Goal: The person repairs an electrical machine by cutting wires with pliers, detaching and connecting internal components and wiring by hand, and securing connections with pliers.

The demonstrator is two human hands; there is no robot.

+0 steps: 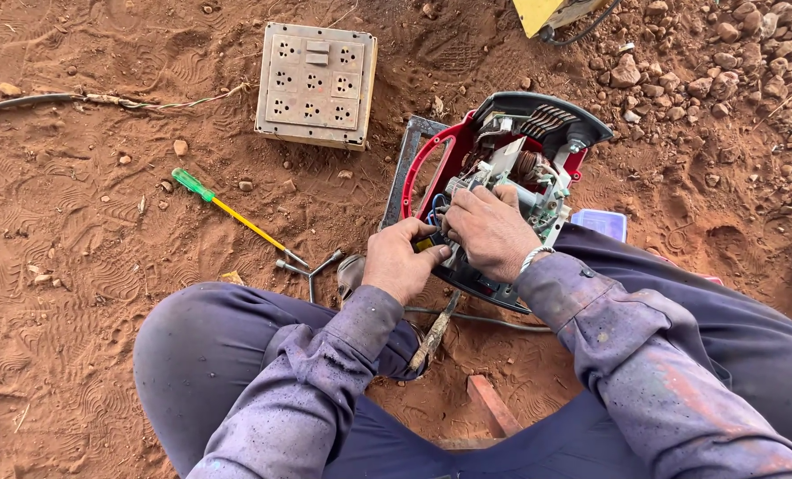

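A red and black power tool [502,151] lies opened on the red dirt, its motor windings and wiring exposed. My left hand [403,262] presses its fingers into the tool's lower wiring, pinching a small part by the blue wires. My right hand [489,229] grips the inner metal assembly just to the right; a metal bangle sits on that wrist. What the fingertips hold is hidden. Both sleeves are dusty purple, and my knees frame the tool.
A metal socket board [316,84] lies up left with a cable [23,102] running off left. A green-handled screwdriver [227,211] and a small three-armed wrench [310,266] lie left of the tool. A small plastic box [602,222], loose stones [724,62] and a yellow object [542,13] are right.
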